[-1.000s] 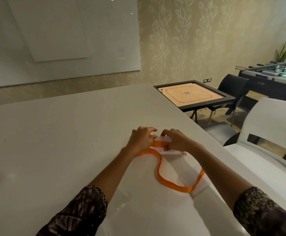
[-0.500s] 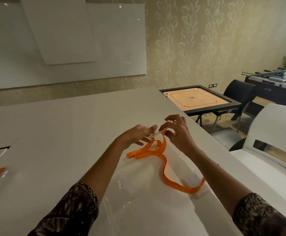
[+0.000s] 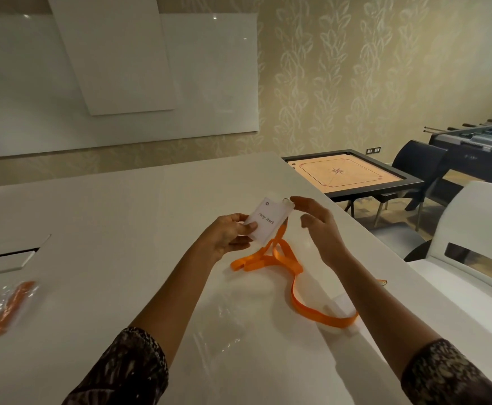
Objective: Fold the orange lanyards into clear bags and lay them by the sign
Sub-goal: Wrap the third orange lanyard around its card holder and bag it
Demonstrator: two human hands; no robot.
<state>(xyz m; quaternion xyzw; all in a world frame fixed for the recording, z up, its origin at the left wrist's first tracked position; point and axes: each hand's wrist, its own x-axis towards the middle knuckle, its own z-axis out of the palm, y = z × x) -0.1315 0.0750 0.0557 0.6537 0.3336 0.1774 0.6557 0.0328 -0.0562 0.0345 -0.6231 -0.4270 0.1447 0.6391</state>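
Observation:
My left hand point(image 3: 229, 235) pinches the lower corner of a white name badge point(image 3: 269, 222), lifted a little above the white table point(image 3: 122, 217). The orange lanyard point(image 3: 280, 264) hangs from the badge's metal ring and trails in loops over the table toward me. My right hand point(image 3: 318, 226) hovers beside the badge with relaxed fingers, one fingertip by the ring. An empty clear bag point(image 3: 221, 328) lies flat on the table between my forearms. At the far left lies a clear bag holding a folded orange lanyard point(image 3: 5, 309).
A recessed slot point(image 3: 8, 254) is cut in the table at the left. Off the table's right edge stand a white chair point(image 3: 478, 229), a carrom board table point(image 3: 347, 175), dark chairs and a foosball table point(image 3: 478, 141). A white board hangs on the far wall.
The badge has been lifted off the table and turned face up in my left hand. My right hand has come off it and opened. The lanyard has bunched closer to the badge.

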